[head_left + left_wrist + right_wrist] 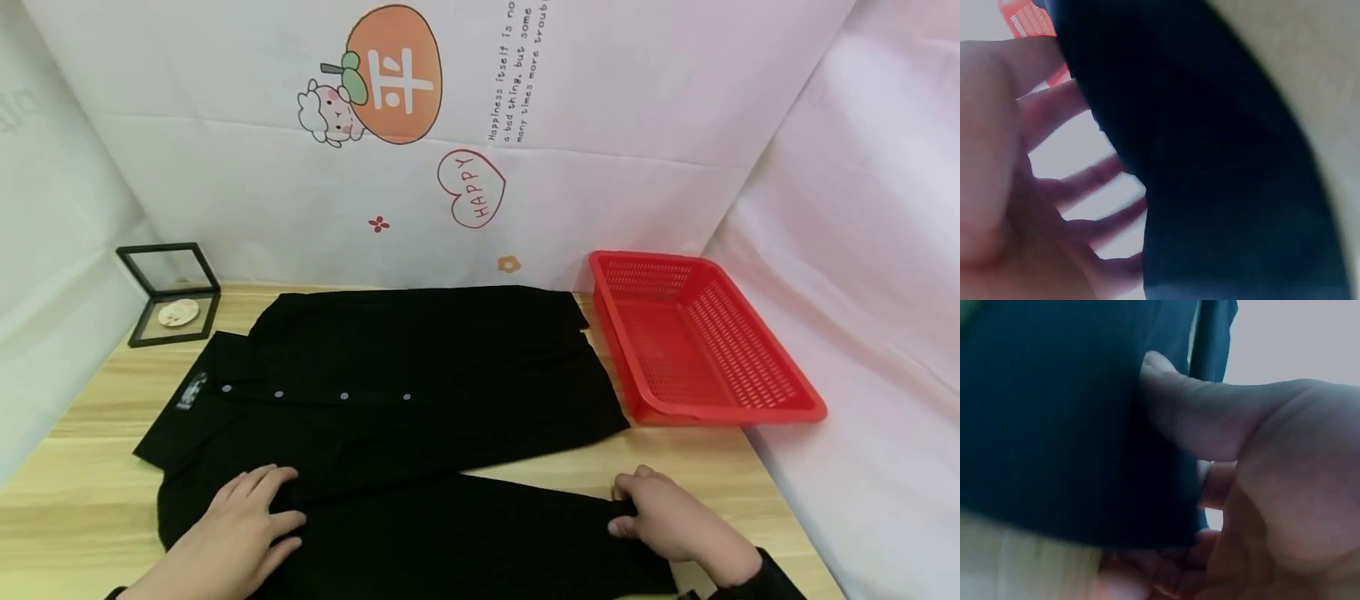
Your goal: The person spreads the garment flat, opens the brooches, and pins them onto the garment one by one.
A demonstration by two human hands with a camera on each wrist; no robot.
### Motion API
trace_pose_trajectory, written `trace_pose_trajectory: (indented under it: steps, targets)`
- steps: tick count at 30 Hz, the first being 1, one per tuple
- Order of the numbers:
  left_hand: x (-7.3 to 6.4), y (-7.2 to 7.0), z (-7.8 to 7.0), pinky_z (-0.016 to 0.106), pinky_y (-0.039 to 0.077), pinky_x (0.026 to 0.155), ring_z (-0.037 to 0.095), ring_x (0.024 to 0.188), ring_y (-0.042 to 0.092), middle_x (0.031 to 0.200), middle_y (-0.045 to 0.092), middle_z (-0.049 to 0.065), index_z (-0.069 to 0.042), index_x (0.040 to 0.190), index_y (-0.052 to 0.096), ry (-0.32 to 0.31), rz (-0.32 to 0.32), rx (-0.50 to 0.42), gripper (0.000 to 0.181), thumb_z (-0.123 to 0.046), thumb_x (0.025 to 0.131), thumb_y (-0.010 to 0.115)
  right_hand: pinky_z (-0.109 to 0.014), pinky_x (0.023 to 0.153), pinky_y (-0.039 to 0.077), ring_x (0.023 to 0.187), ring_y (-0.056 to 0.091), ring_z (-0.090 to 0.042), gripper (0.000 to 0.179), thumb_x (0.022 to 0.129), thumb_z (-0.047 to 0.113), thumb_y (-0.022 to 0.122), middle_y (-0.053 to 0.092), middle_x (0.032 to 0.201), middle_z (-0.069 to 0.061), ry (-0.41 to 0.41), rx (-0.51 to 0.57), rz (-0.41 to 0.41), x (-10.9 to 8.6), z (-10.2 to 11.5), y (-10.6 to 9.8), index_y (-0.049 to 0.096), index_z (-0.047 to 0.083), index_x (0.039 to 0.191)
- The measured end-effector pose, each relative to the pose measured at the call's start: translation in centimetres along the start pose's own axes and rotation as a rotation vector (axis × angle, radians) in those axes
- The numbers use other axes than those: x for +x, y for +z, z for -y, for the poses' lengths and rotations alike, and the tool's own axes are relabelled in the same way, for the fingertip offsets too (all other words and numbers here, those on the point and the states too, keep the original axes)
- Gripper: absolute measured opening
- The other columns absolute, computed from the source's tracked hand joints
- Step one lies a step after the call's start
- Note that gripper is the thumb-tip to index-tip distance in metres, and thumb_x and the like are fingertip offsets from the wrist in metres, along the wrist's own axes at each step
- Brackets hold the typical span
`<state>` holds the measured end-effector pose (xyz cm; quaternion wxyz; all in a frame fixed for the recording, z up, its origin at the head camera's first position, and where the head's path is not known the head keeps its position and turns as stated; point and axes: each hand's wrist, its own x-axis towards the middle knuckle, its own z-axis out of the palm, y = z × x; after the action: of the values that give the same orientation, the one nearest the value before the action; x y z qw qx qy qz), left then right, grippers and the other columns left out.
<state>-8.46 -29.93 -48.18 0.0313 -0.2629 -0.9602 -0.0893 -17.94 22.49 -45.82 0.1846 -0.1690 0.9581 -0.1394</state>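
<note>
A black button-up shirt (420,358) lies spread front side up, its collar (183,417) to the left and a row of several pale buttons along the front. My left hand (240,529) rests on the near shoulder area, fingers spread and lightly bent. In the left wrist view those fingers (1054,112) reach to the edge of the dark cloth (1210,162). At the end of the near sleeve (525,525), my right hand (660,512) pinches the cloth. The right wrist view shows the thumb (1197,412) over the fabric and the other fingers under its edge.
A red plastic basket (637,375) stands at the back right, beside the shirt's hem. At the back left is a black folding frame (172,250) holding a round pale disc (178,312). Printed white cloth (637,108) hangs behind the wooden table (60,517).
</note>
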Motion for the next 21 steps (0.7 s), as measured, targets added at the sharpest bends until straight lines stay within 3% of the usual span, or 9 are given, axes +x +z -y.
trace_pose_trajectory:
  steps: [3, 7, 9, 12, 15, 19, 21]
  targets:
    - [0.1, -0.3, -0.2, 0.06, 0.048, 0.085, 0.043, 0.119, 0.052, 0.136, 0.051, 0.021, -0.026, 0.097, 0.073, -0.076, 0.064, 0.023, 0.019, -0.032, 0.082, 0.083, -0.038, 0.068, 0.046, 0.073, 0.051, -0.013, 0.02, 0.087, 0.02, 0.078, 0.054, 0.081, 0.005, -0.011, 0.021, -0.033, 0.3, -0.6, -0.6, 0.059, 0.018, 0.091]
    - [0.0, -0.3, -0.2, 0.051, 0.051, 0.077, 0.037, 0.111, 0.057, 0.131, 0.053, 0.018, -0.02, 0.103, 0.072, -0.102, 0.066, 0.059, 0.03, -0.032, 0.079, 0.085, -0.041, 0.071, 0.05, 0.077, 0.058, -0.012, 0.017, 0.088, 0.016, 0.077, 0.061, 0.083, 0.007, 0.01, -0.018, -0.096, 0.7, -1.0, -0.9, 0.06, 0.017, 0.093]
    - [0.0, -0.2, 0.0, 0.044, 0.051, 0.072, 0.026, 0.1, 0.059, 0.123, 0.055, 0.01, -0.022, 0.103, 0.071, -0.075, 0.007, 0.048, 0.03, -0.027, 0.078, 0.087, -0.042, 0.072, 0.05, 0.079, 0.059, -0.015, 0.019, 0.087, 0.017, 0.078, 0.06, 0.084, 0.004, 0.007, -0.083, -0.126, 0.9, -0.7, -1.0, 0.061, 0.015, 0.095]
    - [0.3, -0.2, 0.3, 0.033, 0.049, 0.065, 0.012, 0.085, 0.054, 0.111, 0.053, 0.001, -0.025, 0.098, 0.072, -0.021, -0.134, -0.008, 0.031, -0.016, 0.074, 0.089, -0.043, 0.069, 0.051, 0.079, 0.059, -0.019, 0.023, 0.087, 0.022, 0.079, 0.058, 0.088, -0.002, -0.014, -0.216, -0.19, 1.1, 0.9, -1.4, 0.061, 0.011, 0.096]
    - [0.7, -0.4, 0.2, 0.027, 0.048, 0.062, 0.004, 0.079, 0.051, 0.107, 0.051, -0.004, -0.023, 0.106, 0.072, -0.019, -0.262, -0.059, 0.042, -0.007, 0.072, 0.088, -0.038, 0.064, 0.047, 0.073, 0.052, -0.018, 0.023, 0.087, 0.023, 0.078, 0.052, 0.085, -0.003, -0.07, -0.307, -0.248, 1.9, 3.6, -2.4, 0.061, 0.009, 0.096]
    - [1.1, -0.6, -0.3, 0.027, 0.049, 0.065, 0.002, 0.08, 0.051, 0.099, 0.053, -0.01, -0.013, 0.126, 0.066, -0.072, -0.31, -0.023, 0.058, -0.005, 0.073, 0.087, -0.036, 0.066, 0.047, 0.075, 0.053, -0.02, 0.023, 0.088, 0.017, 0.077, 0.053, 0.088, -0.004, -0.242, -0.351, -0.338, 4.7, 6.3, -3.5, 0.064, 0.006, 0.104]
    - [1.2, -0.6, -0.3, 0.026, 0.046, 0.063, -0.001, 0.076, 0.047, 0.091, 0.051, -0.015, -0.014, 0.12, 0.069, -0.066, -0.303, -0.013, 0.052, -0.004, 0.072, 0.087, -0.04, 0.075, 0.051, 0.089, 0.06, -0.026, 0.028, 0.09, 0.013, 0.074, 0.06, 0.104, -0.009, -0.311, -0.372, -0.351, 6.7, 7.0, -3.5, 0.064, 0.005, 0.115]
